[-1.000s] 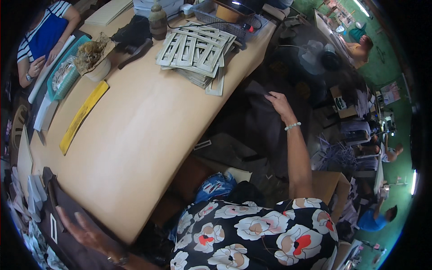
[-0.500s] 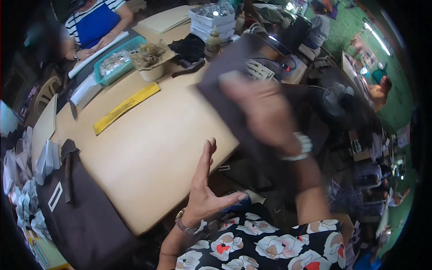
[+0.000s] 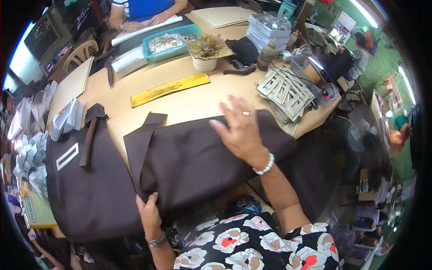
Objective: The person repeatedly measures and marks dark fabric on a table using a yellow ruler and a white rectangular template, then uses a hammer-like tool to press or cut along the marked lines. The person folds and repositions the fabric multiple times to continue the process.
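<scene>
The dark brown fabric piece [image 3: 202,157] now lies spread across the near edge of the tan worktable [image 3: 180,101] — half a second ago it was in the air, swung in a blur in front of the person's chest. The right hand [image 3: 240,130], which was carrying it then, has come down flat on top of the fabric, fingers spread and palm pressing, gripping nothing. The left hand [image 3: 148,211], which was raised open with fingers pointing up, has dropped to the near left corner of the fabric; its fingers curl over the edge there, though whether they pinch it or only rest on it I cannot tell. A strap-like flap of the same material sticks up toward the table's middle at the upper left.

To the left, touching the table's end, lies another dark fabric panel [image 3: 85,189] with a white rectangular frame on it and a hammer [image 3: 90,132] resting across its upper part. Beyond the fabric, well apart from it, a long yellow strip [image 3: 168,88] lies on the tabletop. A stack of grey cut-out frames [image 3: 285,92] sits just beside the fabric's far right end. Further back stand a white cup of dried material [image 3: 204,56] and a teal basket [image 3: 171,42], with another person's hands [image 3: 144,22] resting near it.
</scene>
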{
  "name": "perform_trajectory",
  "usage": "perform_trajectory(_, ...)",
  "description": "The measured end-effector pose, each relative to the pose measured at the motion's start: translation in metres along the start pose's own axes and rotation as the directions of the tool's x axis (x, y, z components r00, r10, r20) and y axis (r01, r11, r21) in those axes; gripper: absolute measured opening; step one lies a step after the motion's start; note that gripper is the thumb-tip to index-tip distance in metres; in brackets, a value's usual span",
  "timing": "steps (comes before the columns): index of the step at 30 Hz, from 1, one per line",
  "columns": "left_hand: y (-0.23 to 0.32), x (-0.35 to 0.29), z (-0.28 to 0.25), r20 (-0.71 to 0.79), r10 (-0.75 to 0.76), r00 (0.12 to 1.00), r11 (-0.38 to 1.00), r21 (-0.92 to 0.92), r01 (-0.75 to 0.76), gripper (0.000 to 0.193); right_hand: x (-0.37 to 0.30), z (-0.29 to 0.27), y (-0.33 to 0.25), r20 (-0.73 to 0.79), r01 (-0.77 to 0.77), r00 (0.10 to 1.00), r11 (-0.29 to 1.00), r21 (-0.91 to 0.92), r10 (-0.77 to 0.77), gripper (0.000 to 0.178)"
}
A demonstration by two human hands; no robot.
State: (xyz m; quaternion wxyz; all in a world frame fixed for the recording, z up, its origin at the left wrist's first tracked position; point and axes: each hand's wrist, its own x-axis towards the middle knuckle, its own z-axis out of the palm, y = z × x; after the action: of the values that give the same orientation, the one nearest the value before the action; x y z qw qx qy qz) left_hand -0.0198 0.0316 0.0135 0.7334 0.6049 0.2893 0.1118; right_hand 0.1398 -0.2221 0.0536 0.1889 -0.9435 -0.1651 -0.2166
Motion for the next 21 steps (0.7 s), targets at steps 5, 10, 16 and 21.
perform_trajectory(5,0.016,-0.012,-0.011,-0.066,0.019,0.998,1.000,0.004,-0.019,0.050,-0.043,-0.010,0.068,-0.053,-0.288,0.957,0.916,-0.280,0.285,0.051)
perform_trajectory(10,0.033,-0.017,0.021,-0.078,0.559,0.826,0.724,0.532,-0.439,0.056,-0.064,-0.015,0.069,-0.043,-0.361,0.932,0.913,-0.192,0.360,0.045)
perform_trajectory(16,0.055,0.032,0.026,0.024,0.645,0.764,0.633,0.544,-0.551,0.053,-0.026,-0.008,0.094,0.004,-0.412,0.889,0.795,0.445,0.459,0.030)
perform_trajectory(21,0.114,0.051,0.014,-0.148,0.757,0.637,0.654,0.185,-0.734,0.052,0.030,-0.054,0.066,-0.444,0.010,0.804,0.737,0.676,0.396,0.033)
